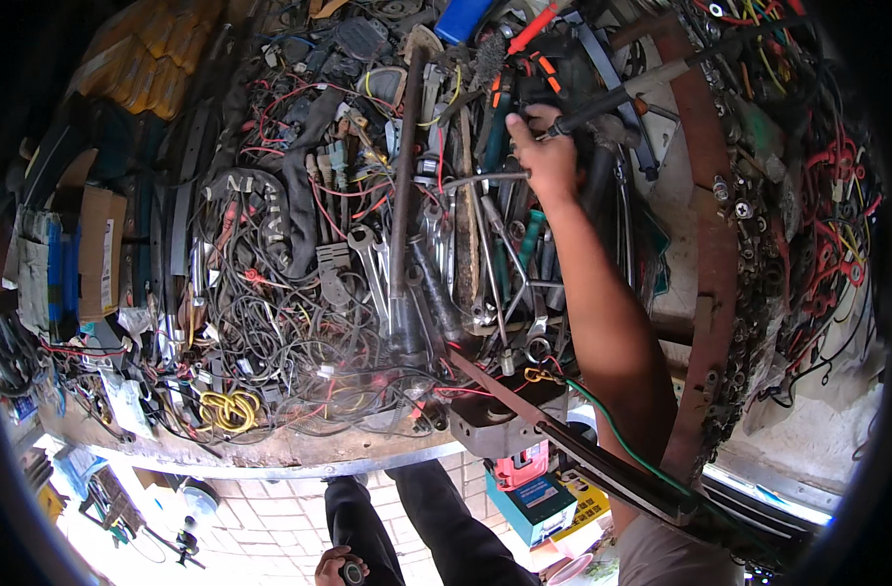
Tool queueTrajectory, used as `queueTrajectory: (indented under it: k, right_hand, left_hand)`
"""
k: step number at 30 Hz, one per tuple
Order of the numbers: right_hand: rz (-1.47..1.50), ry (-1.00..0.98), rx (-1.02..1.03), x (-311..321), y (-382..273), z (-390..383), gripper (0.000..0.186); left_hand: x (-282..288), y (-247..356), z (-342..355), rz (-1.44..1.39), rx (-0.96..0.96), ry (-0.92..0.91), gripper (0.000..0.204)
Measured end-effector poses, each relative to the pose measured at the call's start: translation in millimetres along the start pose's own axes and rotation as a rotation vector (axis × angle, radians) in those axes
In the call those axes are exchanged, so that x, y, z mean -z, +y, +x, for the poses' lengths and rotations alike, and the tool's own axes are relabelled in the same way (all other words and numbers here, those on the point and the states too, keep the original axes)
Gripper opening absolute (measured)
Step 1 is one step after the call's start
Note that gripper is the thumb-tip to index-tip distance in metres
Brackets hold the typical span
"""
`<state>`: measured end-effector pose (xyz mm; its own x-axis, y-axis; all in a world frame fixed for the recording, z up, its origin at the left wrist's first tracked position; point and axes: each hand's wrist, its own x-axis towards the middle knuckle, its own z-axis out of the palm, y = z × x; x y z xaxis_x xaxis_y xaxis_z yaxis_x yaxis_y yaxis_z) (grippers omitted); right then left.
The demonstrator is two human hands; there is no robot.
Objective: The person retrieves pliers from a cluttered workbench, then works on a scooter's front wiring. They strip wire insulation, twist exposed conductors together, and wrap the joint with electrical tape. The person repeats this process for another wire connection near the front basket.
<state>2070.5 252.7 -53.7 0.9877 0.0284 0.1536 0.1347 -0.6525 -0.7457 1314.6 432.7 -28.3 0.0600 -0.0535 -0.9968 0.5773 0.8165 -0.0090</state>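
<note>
My right hand (546,161) reaches over the cluttered bench among the tools, its fingers curled. A thin grey metal bar (485,180) runs up to the hand, and a long black rod (617,101) slants away from the knuckles. What the fingers close on is partly hidden. Below the wrist lie a green-handled screwdriver (531,237) and a ring-ended wrench (538,342). Down at the lower edge, beside my leg, my left hand (331,565) is wrapped round a dark cylindrical object with a round end (351,572); its kind does not show.
Tangled cables (270,322) cover the left half of the bench. A long rusty pipe (407,176) and several open-end wrenches (368,264) lie mid-bench. A rusty strip (495,386) juts over the front edge (299,464). On the floor stands a teal box (531,508).
</note>
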Motion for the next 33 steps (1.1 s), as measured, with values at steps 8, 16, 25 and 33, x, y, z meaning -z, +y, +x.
queueTrajectory:
  k: [8, 16, 25, 33]
  right_hand:
    - [0.809, -0.097, -0.402, 15.0, -21.0, 12.5, 0.036]
    - [0.757, 0.363, -0.283, 64.4, -50.2, -39.4, 0.022]
    - [0.111, 0.216, -0.198, 225.3, -6.5, -252.7, 0.025]
    - [-0.271, -0.276, -0.222, 296.6, -119.0, -425.0, 0.027]
  left_hand:
    - [-27.5, 12.9, -21.7, -0.166, 0.035, 0.192, 0.041]
    - [-35.4, 24.3, -36.4, -0.102, 0.093, 0.192, 0.032]
    - [-47.1, -24.0, -59.9, -0.158, -0.125, 0.001, 0.024]
    - [-63.3, -70.8, -134.7, -0.110, -0.161, -0.215, 0.032]
